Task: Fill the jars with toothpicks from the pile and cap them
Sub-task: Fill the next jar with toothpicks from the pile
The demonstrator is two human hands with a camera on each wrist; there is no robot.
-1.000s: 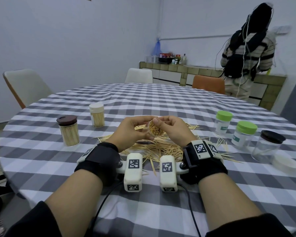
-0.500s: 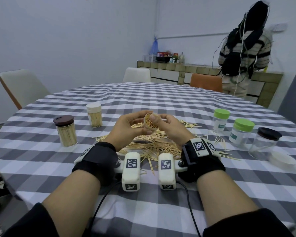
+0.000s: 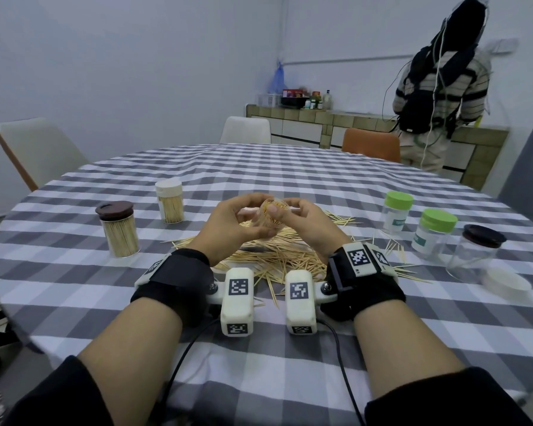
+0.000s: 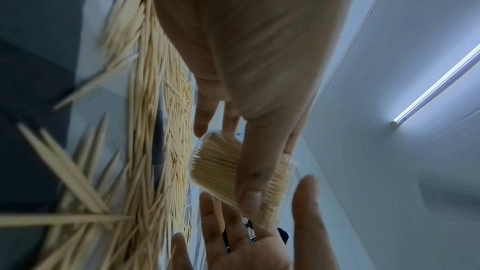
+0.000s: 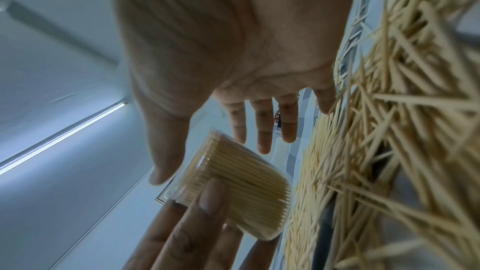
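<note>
Both hands meet above the pile of toothpicks, sharing one clear jar packed with sticks. The left hand curls thumb and fingers round the jar's wall; the right hand pinches its rim from the other side, thumb laid across the open mouth. Compared with a second ago the jar sits higher and is tipped more toward the camera, and the right thumb has come over the mouth; I judge this to be a settling or levelling of the sticks before capping, so filling of this jar looks nearly finished. The head view alone shows the mouth full of stick ends and the spread of the table: two filled, capped jars, one brown-lidded and one white-lidded, at left; two green-lidded jars, a dark-lidded jar and a loose white lid at right. The left wrist view shows what the head view hides: the jar side-on, sticks packed parallel. The right wrist view shows the right hand's fingers rather loosely spread.
</note>
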